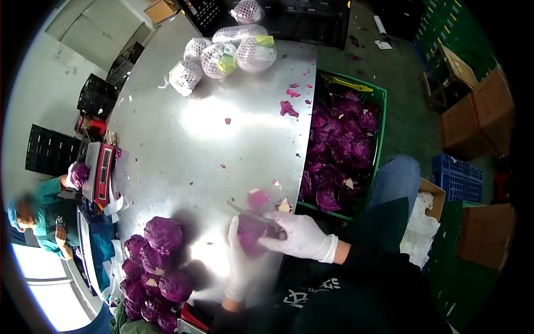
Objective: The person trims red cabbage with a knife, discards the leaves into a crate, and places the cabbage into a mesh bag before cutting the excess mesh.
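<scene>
A red cabbage (251, 240), smeared by motion, is steadied by my gloved left hand (238, 267), which is closed around its near-left side. My gloved right hand (303, 236) is shut on a knife (253, 213), its blade reaching left across the top of the cabbage. A blurred purple leaf piece (258, 198) shows just beyond the blade. Trimmed bits (285, 205) lie close by my right hand at the table's edge. To the left of my left hand is a pile of whole red cabbages (163, 236) on the metal table (167, 145).
Net-wrapped cabbages (219, 60) sit at the table's far end. A green crate (384, 111) of purple leaves stands against the right edge. Across the table a person (53, 206) holds a cabbage beside a red scale (103, 172). Cardboard boxes (478, 119) stand at right.
</scene>
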The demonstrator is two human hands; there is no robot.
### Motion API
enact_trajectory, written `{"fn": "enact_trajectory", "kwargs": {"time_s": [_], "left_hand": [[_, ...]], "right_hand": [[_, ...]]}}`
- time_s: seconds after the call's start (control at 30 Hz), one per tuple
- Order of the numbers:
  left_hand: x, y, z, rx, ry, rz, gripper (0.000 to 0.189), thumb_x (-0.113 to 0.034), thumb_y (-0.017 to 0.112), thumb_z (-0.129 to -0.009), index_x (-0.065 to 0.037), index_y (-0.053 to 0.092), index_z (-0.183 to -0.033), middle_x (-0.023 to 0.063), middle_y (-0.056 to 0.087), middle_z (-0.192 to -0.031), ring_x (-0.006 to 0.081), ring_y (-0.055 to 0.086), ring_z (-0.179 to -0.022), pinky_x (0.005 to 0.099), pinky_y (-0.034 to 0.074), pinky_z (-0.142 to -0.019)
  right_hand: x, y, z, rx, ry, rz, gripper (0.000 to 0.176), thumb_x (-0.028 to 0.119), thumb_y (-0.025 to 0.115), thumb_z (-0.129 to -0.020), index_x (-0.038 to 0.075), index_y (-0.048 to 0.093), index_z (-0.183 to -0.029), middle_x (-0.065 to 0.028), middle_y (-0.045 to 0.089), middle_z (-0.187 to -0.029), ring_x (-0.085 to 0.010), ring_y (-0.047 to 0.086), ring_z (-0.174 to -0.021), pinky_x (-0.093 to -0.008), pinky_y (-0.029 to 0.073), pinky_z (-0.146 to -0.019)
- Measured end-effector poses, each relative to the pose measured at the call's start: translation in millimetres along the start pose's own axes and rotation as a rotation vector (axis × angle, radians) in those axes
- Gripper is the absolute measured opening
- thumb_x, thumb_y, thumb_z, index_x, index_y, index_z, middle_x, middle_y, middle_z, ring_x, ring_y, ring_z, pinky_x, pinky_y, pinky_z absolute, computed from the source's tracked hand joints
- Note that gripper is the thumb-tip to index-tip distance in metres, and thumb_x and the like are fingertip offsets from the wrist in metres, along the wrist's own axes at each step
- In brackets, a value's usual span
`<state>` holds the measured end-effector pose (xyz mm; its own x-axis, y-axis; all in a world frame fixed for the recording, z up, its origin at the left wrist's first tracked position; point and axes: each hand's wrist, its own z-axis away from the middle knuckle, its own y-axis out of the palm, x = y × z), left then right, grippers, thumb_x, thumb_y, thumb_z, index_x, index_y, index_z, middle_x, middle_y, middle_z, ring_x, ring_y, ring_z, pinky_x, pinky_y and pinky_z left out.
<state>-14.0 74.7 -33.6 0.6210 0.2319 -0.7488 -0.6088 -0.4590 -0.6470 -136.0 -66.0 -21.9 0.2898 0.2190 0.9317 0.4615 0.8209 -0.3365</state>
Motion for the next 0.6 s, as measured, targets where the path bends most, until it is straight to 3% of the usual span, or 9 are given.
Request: {"fn": "enact_trajectory", "kwargs": {"time_s": [0.1,0.3,0.37,0.47,0.5,0.57,0.6], "left_hand": [[5.8,1.4,4.0,-0.015,0.023,-0.039,0.1,-0.004,0.083,-0.066,-0.006,0.026,-0.148,0.0226,0.037,-0.14,0.0382,0.044,-0.129,0.0449,0.039,-0.107],[12.0,-3.2,3.1,0.003,0.145,-0.023,0.101,-0.003,0.087,-0.064,-0.005,0.028,-0.146,0.0223,0.039,-0.14,0.0377,0.045,-0.129,0.0448,0.04,-0.107],[20.7,-5.4,4.2,-0.001,0.141,-0.051,0.1,-0.003,0.087,-0.064,-0.005,0.028,-0.146,0.0216,0.039,-0.14,0.0366,0.046,-0.128,0.0446,0.041,-0.106],[31.1,-10.6,10.1,0.036,-0.097,0.268,0.104,-0.006,0.088,-0.062,-0.006,0.028,-0.147,0.0194,0.042,-0.14,0.0327,0.046,-0.13,0.0436,0.042,-0.107],[29.6,-13.7,10.5,0.046,-0.194,0.367,0.105,-0.008,0.088,-0.061,-0.007,0.028,-0.148,0.0194,0.043,-0.14,0.0326,0.045,-0.13,0.0436,0.042,-0.107],[31.7,-14.5,7.9,-0.012,-0.283,0.68,0.101,-0.015,0.087,-0.066,-0.007,0.03,-0.149,0.0155,0.044,-0.141,0.0279,0.047,-0.129,0.042,0.043,-0.107],[34.4,-13.5,7.4,-0.029,-0.324,0.88,0.099,-0.017,0.087,-0.068,-0.007,0.031,-0.149,0.0151,0.044,-0.142,0.0278,0.047,-0.13,0.0425,0.043,-0.108]], "right_hand": [[7.2,-5.9,3.4,-0.001,-0.057,0.101,0.048,0.045,0.066,-0.087,0.005,0.065,-0.113,-0.0128,0.071,-0.091,-0.0308,0.07,-0.079,-0.0354,0.057,-0.071],[-17.2,-9.2,2.4,0.035,0.023,-0.182,0.035,0.029,0.074,-0.087,-0.001,0.069,-0.105,-0.0136,0.071,-0.084,-0.0202,0.069,-0.07,-0.0288,0.055,-0.07],[-29.3,-24.2,-6.6,0.052,0.305,-0.387,0.027,0.025,0.072,-0.088,-0.001,0.072,-0.095,-0.0143,0.071,-0.079,-0.0166,0.068,-0.065,-0.0303,0.053,-0.065],[-85.6,-51.2,-25.9,-0.379,0.05,0.205,0.013,0.015,0.063,-0.088,0.005,0.07,-0.085,-0.0194,0.065,-0.073,-0.0344,0.064,-0.06,-0.0384,0.053,-0.062],[-87.8,-68.4,-35.0,-0.454,0.104,0.386,0.018,0.021,0.069,-0.087,0.004,0.071,-0.094,-0.0173,0.065,-0.079,-0.035,0.063,-0.065,-0.0404,0.053,-0.065],[-82.6,-77.8,-27.5,-0.648,-0.008,0.538,0.031,0.027,0.073,-0.086,0.004,0.07,-0.108,-0.0141,0.062,-0.092,-0.0293,0.065,-0.071,-0.0361,0.053,-0.066],[-67.9,-73.5,-24.5,-0.582,-0.014,0.347,0.036,0.026,0.075,-0.085,0.004,0.069,-0.114,-0.0113,0.06,-0.097,-0.025,0.065,-0.074,-0.0343,0.053,-0.067]]}}
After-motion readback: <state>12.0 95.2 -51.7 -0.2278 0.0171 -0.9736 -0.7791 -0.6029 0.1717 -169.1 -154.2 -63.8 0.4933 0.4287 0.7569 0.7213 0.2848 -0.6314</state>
